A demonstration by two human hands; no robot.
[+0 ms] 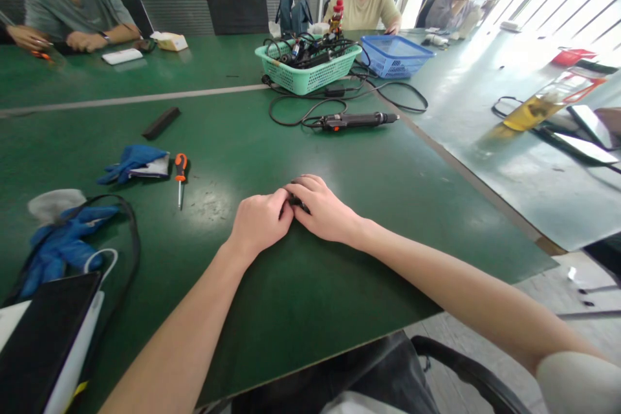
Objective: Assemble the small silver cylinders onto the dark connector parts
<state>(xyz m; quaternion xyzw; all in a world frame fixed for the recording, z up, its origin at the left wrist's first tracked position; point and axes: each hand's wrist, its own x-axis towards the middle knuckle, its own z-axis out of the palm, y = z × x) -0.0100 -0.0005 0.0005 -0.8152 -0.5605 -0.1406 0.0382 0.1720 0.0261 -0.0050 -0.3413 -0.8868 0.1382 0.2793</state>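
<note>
Both of my hands meet over the green table (310, 297), fingers curled round a small black object (298, 203). Only a sliver of it shows between the thumbs, so its kind is hidden. My left hand (262, 220) is closed at its left side, and my right hand (323, 210) covers it from the right. Left of my hands lies an orange-and-black screwdriver (180, 174), its shaft pointing toward me. Beyond them rests a black electric screwdriver (359, 120) with a cable.
A green basket (305, 77) of black tools and a blue basket (395, 58) stand at the back. Blue gloves (136, 162), a dark bar (162, 123) and a black-screened device (46, 343) lie left. A bottle of yellow liquid (531, 110) is right. Several people sit across the table.
</note>
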